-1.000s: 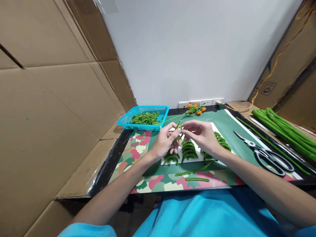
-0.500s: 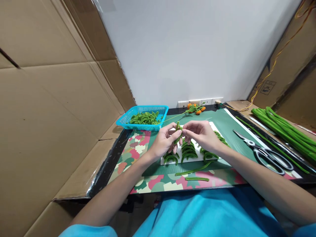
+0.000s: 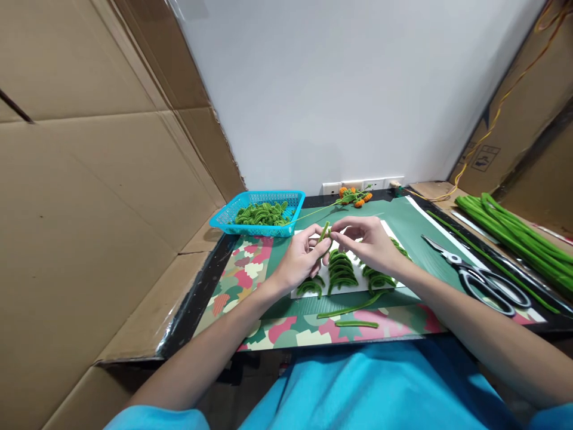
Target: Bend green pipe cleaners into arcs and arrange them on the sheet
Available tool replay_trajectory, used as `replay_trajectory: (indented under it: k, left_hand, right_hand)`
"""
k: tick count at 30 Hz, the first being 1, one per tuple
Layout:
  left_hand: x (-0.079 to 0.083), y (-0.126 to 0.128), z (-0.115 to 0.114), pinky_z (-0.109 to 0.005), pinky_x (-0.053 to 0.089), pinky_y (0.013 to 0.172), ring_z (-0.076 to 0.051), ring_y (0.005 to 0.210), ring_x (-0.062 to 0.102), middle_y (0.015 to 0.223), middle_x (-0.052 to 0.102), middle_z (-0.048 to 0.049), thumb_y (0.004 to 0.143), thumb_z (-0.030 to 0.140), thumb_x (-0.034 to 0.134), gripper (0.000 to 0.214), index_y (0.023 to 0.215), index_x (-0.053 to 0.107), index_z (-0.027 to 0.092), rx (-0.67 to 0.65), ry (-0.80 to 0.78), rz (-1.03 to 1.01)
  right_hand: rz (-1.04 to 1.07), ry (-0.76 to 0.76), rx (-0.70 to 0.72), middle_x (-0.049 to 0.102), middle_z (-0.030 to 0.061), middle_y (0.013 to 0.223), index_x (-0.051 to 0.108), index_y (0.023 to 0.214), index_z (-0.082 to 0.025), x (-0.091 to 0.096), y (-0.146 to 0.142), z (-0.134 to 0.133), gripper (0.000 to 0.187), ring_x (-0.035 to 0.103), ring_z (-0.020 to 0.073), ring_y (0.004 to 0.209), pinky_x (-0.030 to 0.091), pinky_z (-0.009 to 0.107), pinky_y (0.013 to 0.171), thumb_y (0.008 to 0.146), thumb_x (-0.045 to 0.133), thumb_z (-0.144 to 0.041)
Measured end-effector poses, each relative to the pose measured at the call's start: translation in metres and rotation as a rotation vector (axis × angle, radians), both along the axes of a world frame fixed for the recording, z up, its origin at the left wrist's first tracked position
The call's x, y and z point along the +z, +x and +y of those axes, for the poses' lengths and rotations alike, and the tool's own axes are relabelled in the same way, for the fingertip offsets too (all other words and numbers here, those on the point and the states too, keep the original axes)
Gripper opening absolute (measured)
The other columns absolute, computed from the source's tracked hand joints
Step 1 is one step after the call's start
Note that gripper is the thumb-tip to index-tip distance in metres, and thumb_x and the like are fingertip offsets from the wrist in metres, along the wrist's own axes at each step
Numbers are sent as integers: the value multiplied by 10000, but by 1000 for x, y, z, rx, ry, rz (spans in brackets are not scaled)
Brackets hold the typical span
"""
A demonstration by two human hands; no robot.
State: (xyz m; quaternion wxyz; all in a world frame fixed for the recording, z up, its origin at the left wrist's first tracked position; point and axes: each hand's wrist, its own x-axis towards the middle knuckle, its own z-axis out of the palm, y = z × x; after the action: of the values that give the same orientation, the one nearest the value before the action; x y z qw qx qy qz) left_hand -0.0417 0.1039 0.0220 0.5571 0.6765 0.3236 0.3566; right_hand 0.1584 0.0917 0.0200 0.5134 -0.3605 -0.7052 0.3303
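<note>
Short, straight green fuzzy strip (image 3: 357, 324) lies nearest. Beyond, left hand (image 3: 296, 258) and right hand (image 3: 369, 243) pinch a slim, fuzzy green stem (image 3: 323, 232) above a white rectangular sheet (image 3: 390, 232); one end sticks up, rest partly hidden by fingers.

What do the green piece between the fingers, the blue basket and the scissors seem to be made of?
Green piece: fuzzy textile pile, probably chenille stem; its edges look soft, any wire inside is hidden.
Blue basket: apparently moulded plastic, smooth, evenly coloured, with perforated walls.
Scissors: blades likely steel, judging by the grey sheen; black-and-white handles look like plastic.
</note>
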Motion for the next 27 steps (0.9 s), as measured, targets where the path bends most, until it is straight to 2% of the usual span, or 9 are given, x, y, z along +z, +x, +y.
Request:
replay_trajectory:
  k: [5,11,14,17,20,27]
  left_hand:
    - [-4,5,-2,-152,321,335,-49,352,444,623,595,64,965,527,681,348,985,547,207,-7,35,5]
    - [-2,5,-3,-152,324,328,-60,348,467,607,658,33,963,485,677,321,897,547,199,-21,48,58]
    - [0,4,-2,-162,365,322,-68,333,488,627,693,20,936,510,707,352,909,550,197,7,36,40]
    - [1,3,0,-172,381,303,-98,340,561,683,724,0,919,560,718,407,955,550,191,50,22,-19]
    - [1,3,2,-174,380,285,-149,371,635,652,701,15,923,561,721,416,989,534,196,74,22,-53]
    - [0,4,2,-191,451,308,-171,428,683,633,634,44,943,557,705,402,993,553,188,33,42,-60]
  right_hand:
    - [-21,36,-53,750,36,769,756,877,-195,1,0,-2,196,683,167,636,521,264,558,922,711,-381]
    - [-31,78,-61,731,27,716,745,824,-196,-1,0,-5,218,663,160,621,529,264,562,905,716,-397]
    - [-19,67,-78,749,37,770,751,873,-200,-4,-2,-4,228,669,161,625,528,265,547,929,707,-417]
    - [7,39,-81,775,53,854,755,1006,-205,-8,-4,-3,245,697,173,657,545,277,569,956,701,-439]
    - [35,6,-51,781,55,887,744,1083,-208,-10,-6,-2,255,737,190,712,559,283,600,964,706,-431]
    - [8,33,-46,780,53,899,761,1020,-200,-11,-6,-2,245,742,193,754,580,277,625,963,698,-430]
